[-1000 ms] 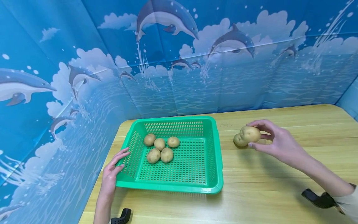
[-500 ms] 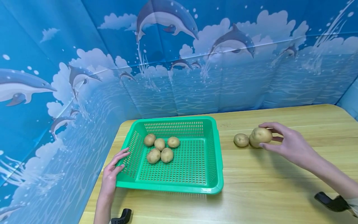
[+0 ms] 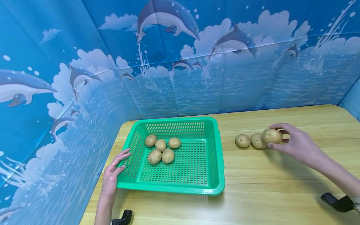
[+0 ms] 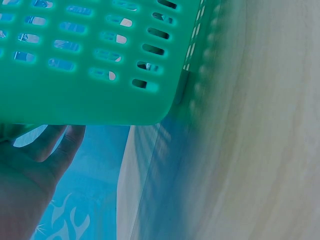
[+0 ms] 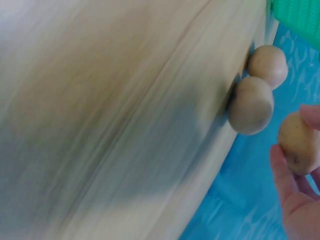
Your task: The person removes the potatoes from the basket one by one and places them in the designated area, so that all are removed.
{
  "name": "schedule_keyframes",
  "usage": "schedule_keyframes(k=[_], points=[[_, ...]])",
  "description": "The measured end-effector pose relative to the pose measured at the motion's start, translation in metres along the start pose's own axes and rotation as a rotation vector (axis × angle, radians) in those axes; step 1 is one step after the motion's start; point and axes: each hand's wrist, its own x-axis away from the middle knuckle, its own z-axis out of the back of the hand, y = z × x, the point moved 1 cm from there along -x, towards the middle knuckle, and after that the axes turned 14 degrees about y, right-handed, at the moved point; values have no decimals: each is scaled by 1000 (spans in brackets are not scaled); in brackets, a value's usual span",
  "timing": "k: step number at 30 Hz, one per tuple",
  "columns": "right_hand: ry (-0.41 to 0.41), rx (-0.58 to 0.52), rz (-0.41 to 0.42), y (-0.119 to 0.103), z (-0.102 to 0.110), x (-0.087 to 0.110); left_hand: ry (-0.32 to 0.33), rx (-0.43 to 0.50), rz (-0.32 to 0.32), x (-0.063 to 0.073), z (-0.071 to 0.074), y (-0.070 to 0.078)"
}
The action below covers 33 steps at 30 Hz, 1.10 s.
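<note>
My right hand pinches a potato between thumb and fingers. That potato is raised a little off the table, as the right wrist view shows. Just left of it, two more potatoes lie side by side on the wood: a middle one and a left one. My left hand grips the left rim of a green plastic basket, its fingers hooked over the edge. Inside the basket several potatoes sit grouped toward the left. In the left wrist view part of the left hand is hidden by the basket wall.
A light wooden table bears everything. Behind it and to the left hangs a blue curtain printed with dolphins. Black wrist mounts show near the left forearm and the right forearm.
My right hand has moved rightward with a potato. The middle potato now lies uncovered beside the left one, apart from the hand. My left hand and the basket have stayed put.
</note>
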Motion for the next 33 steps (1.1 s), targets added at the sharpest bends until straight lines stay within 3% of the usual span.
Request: schedule_keyframes(k=[9,22,33], points=[[-9,94,-102,16,2,-2,7,12,2,1,-1,0],[-64,186,-106,41,-3,-6,6,17,-5,0,0,1],[-147,184,-125,44,-8,-8,13,14,1,-1,0,-1]])
